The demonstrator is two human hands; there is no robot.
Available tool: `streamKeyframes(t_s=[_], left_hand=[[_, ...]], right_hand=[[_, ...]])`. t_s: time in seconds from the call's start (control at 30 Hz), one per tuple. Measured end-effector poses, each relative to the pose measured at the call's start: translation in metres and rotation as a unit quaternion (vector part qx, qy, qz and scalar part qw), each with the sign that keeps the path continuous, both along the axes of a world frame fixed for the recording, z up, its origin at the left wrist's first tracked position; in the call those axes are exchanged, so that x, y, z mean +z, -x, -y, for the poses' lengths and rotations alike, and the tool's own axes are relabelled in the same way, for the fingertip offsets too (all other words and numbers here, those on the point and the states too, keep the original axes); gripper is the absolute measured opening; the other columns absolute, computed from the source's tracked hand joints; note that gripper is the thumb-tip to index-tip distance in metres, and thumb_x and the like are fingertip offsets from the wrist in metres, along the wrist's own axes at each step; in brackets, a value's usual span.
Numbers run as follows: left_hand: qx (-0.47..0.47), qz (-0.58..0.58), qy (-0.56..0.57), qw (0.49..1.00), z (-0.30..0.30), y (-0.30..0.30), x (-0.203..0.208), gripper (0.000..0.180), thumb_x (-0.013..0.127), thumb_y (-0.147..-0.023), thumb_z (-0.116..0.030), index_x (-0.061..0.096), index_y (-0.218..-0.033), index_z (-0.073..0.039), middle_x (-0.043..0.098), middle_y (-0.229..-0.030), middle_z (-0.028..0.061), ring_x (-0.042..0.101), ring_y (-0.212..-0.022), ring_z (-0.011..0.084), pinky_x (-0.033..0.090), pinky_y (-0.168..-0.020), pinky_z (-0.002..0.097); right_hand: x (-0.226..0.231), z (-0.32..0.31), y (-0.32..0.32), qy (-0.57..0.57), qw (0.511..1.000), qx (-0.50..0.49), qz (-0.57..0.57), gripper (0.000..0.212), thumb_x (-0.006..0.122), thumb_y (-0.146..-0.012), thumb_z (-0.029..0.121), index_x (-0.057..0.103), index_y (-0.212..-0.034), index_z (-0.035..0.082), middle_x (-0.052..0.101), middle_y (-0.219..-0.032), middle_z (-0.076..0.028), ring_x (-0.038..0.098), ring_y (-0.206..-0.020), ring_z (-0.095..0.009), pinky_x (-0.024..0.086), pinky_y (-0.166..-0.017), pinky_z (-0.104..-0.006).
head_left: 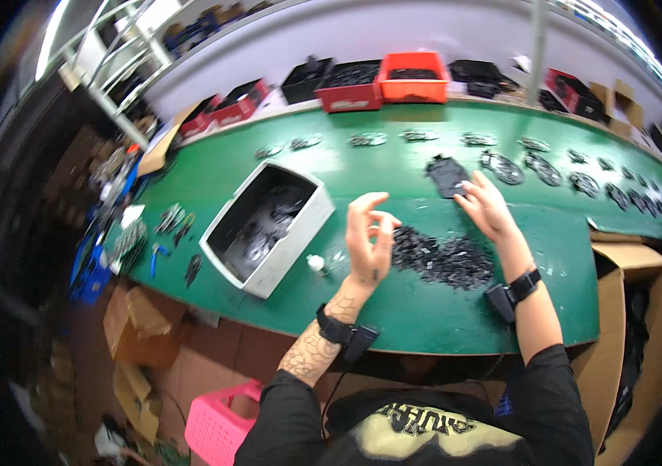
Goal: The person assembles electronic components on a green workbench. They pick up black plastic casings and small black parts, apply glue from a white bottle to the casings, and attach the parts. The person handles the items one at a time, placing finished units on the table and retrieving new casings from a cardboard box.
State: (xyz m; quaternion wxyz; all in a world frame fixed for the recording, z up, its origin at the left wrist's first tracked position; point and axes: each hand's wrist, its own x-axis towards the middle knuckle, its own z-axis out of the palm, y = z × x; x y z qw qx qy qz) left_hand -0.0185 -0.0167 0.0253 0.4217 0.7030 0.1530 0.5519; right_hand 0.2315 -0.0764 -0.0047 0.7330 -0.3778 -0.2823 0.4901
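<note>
My right hand [488, 208] reaches over the green table, thumb and fingers at the near right corner of a flat black plastic part [445, 174]. The fingers look closed on that corner. My left hand [370, 239] hovers palm inward, its fingers half curled and apart, with nothing visible in them. Between and below the hands spreads a pile of small black pieces [455, 262]. To the left of my left hand stands a small white bottle [316, 263]. Farther left, a grey bin [300, 245] holds dark parts and clear bags.
Rows of round dark assemblies [504, 168] and flat stacks [367, 139] lie across the far side of the green table [377, 311]. Red bins [350, 97] and an orange bin [414, 92] line the back. A cardboard box [614, 334] stands right; a pink basket [218, 427] is below.
</note>
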Motion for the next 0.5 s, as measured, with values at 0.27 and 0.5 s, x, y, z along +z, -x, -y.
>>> streamKeyframes(t_s=[0.27,0.5], left_hand=[[0.205,-0.279,-0.063,0.936,-0.021,0.107,0.099,0.024,0.053,-0.089,-0.011,0.061,-0.11,-0.001,0.066,-0.087,0.0102,0.065,-0.076,0.0166,0.052,-0.068,0.0283],[0.166,-0.684,-0.007,0.711,-0.18,0.235,0.019,0.076,0.067,-0.076,-0.04,0.045,-0.134,0.004,0.05,-0.131,0.0275,0.047,-0.124,0.0357,0.037,-0.106,0.038]], right_hand=[[-0.012,-0.005,-0.01,0.015,0.994,-0.034,0.105,0.079,0.057,-0.088,0.005,0.007,-0.15,0.0,0.002,-0.158,-0.012,0.008,-0.144,-0.023,0.017,-0.115,-0.0379],[-0.027,-0.002,-0.017,0.104,0.865,-0.191,0.453,0.067,0.067,-0.078,0.012,0.043,-0.141,0.013,0.021,-0.154,-0.018,0.026,-0.14,-0.026,0.032,-0.107,-0.034]])
